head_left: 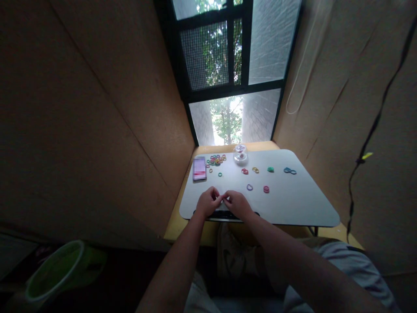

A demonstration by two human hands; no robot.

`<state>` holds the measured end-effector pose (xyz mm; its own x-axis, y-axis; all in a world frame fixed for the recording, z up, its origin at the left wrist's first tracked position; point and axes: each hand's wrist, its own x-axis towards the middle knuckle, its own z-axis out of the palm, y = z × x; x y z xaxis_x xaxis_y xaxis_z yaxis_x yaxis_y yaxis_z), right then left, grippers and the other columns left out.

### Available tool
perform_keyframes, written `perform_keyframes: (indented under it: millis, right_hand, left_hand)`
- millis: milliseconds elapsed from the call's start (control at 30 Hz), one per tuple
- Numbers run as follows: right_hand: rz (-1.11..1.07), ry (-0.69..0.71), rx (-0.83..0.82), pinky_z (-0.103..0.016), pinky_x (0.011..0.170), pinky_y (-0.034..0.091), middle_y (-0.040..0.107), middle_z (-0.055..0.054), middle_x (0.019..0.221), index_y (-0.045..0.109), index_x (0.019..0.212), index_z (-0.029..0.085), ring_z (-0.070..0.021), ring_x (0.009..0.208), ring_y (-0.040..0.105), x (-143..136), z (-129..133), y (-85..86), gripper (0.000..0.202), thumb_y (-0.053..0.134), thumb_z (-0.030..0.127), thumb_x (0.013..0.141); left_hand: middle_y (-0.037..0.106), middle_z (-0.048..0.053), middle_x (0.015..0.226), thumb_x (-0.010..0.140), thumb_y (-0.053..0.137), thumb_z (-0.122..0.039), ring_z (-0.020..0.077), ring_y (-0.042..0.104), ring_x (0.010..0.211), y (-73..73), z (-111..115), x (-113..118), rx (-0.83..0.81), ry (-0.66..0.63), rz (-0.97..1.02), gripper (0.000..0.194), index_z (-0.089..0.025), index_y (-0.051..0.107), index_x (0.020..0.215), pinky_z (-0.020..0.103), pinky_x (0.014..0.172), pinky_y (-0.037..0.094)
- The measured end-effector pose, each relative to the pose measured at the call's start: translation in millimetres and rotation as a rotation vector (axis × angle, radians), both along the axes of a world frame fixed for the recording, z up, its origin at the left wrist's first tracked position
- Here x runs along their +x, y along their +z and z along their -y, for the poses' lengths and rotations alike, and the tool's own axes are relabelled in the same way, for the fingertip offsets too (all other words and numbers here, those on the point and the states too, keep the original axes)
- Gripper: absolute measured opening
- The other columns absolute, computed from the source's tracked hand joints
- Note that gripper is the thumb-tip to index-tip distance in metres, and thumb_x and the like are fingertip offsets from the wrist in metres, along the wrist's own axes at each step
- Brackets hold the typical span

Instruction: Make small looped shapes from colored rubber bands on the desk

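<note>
"Position of the left hand (207, 203) and the right hand (237, 203)?"

"Together at the near edge of the table (293, 206), fingertips meeting, the fingers of both bent inward."

"Gripping something?"

"That cannot be told; whatever may be between the fingertips is too small to make out."

"And the nearest loose rings?"

"A green ring (220, 176) lies just beyond the meeting fingertips, apart from them. An orange ring (210, 172) lies beyond the left hand. A purple ring (249, 190) lies ahead of the right hand and off to its right, with pink rings (266, 189) farther right."

"Farther out?"

"A row, left to right: red rings (244, 171), yellow rings (256, 170), green bunch (270, 169), blue rings (289, 171). The phone (200, 168) lies ahead of the left hand, a mixed pile (216, 161) beside it. Behind the red rings stands a clear jar (240, 156)."
</note>
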<state>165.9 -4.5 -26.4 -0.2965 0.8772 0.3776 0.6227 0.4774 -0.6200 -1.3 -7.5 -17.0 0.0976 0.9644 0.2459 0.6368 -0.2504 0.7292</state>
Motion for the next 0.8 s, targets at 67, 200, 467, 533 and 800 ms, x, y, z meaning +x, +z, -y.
perform_keyframes:
  millis: [67,200,467,533,800]
  right_hand:
    - [-0.027,0.017,-0.013,-0.026,0.068,0.042,0.068,-0.002,0.075,0.068,0.083,0.019,-0.0145,0.067,0.058,0.4,0.7,0.8,0.01,0.059,0.015,0.08]
    - [-0.105,0.025,-0.046,-0.026,0.068,0.046,0.071,-0.003,0.086,0.069,0.098,0.019,-0.0135,0.066,0.06,-0.4,1.3,-0.1,0.022,0.059,0.014,0.078]
    - [-0.152,0.022,-0.043,-0.029,0.073,0.05,0.073,-0.005,0.093,0.07,0.1,0.019,-0.0151,0.071,0.063,-0.7,-0.5,-1.9,0.022,0.056,0.018,0.083]
    - [-0.162,0.016,-0.044,-0.029,0.075,0.05,0.073,-0.006,0.092,0.071,0.101,0.019,-0.0159,0.073,0.064,-0.6,-1.1,-1.6,0.023,0.055,0.019,0.083]
    - [-0.215,-0.015,-0.139,-0.027,0.068,0.05,0.073,-0.003,0.078,0.058,0.131,0.015,-0.0167,0.07,0.066,-1.3,-5.9,-1.7,0.046,0.05,0.019,0.087]
  left_hand:
    - [0.054,-0.005,0.061,0.079,0.063,-0.038,0.0101,0.049,0.056,-1.1,-0.9,-0.2,0.005,-0.002,0.008,0.021,-0.019,0.056,0.076,0.021,0.054,0.033]
    - [0.055,-0.005,0.062,0.079,0.064,-0.037,0.0101,0.05,0.057,-0.9,-1.7,-0.2,0.021,-0.013,0.029,0.02,-0.018,0.057,0.077,0.021,0.055,0.036]
    - [0.058,-0.004,0.063,0.077,0.065,-0.036,0.01,0.051,0.056,-0.7,-1.8,-0.6,0.014,-0.009,0.082,0.019,-0.018,0.059,0.079,0.021,0.054,0.038]
    - [0.058,-0.004,0.064,0.077,0.066,-0.037,0.0101,0.051,0.057,-1.4,-2.2,-0.8,0.007,-0.008,0.086,0.02,-0.018,0.059,0.08,0.021,0.054,0.038]
    - [0.061,-0.003,0.066,0.076,0.067,-0.04,0.0105,0.053,0.057,-4.3,-5.0,-1.6,0.0,-0.005,0.075,0.024,-0.018,0.06,0.078,0.021,0.054,0.039]
